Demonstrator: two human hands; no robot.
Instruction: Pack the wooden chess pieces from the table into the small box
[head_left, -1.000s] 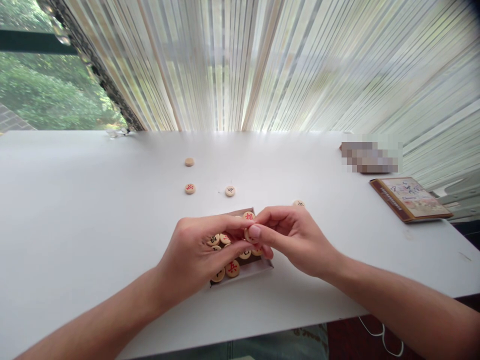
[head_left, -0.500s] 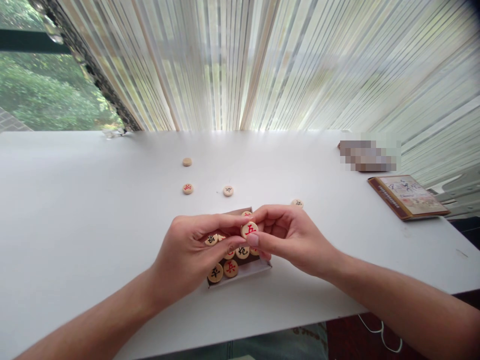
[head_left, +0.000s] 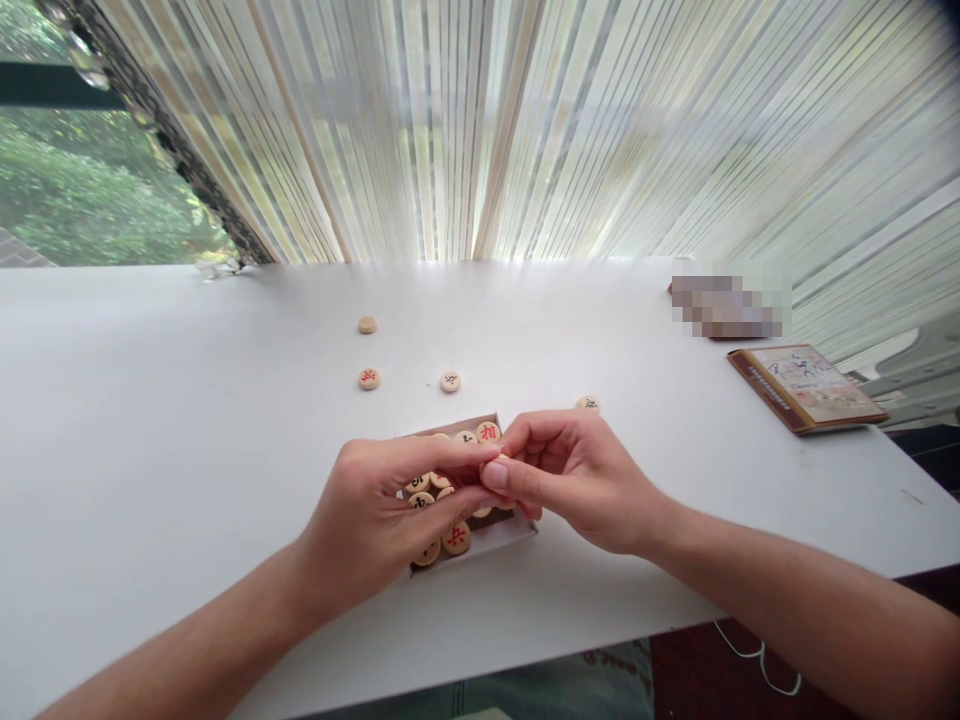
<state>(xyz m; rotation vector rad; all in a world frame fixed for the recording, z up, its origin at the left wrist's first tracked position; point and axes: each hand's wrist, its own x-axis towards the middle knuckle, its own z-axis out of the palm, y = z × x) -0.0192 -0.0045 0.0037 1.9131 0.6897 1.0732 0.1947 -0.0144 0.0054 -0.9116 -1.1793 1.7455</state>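
Note:
Over a small open box (head_left: 504, 545) of Chinese chess pieces, my two hands meet. My right hand (head_left: 589, 485) pinches one round wooden Chinese chess piece (head_left: 504, 458) between thumb and fingers, its face mostly covered by the thumb. Thumb and index fingertips of my left hand (head_left: 367, 505) close on the same piece from the left. Below them in the box lie several more pieces, among them a red-marked piece (head_left: 456, 537) at the near side and another red one (head_left: 488, 432) at the far corner. My hands hide part of the box.
Farther out on the white table (head_left: 187, 430) lie a blank-looking piece (head_left: 367, 325), a red-marked piece (head_left: 369, 379) and two black-marked pieces (head_left: 450, 381) (head_left: 589, 404). A flat printed box (head_left: 814, 385) and a blurred-out item (head_left: 724, 305) lie at the right. Strip curtains (head_left: 420, 130) hang behind.
The held piece has turned, so its red face no longer shows and my right thumb covers it. The view has shifted slightly; both hands stay over the box.

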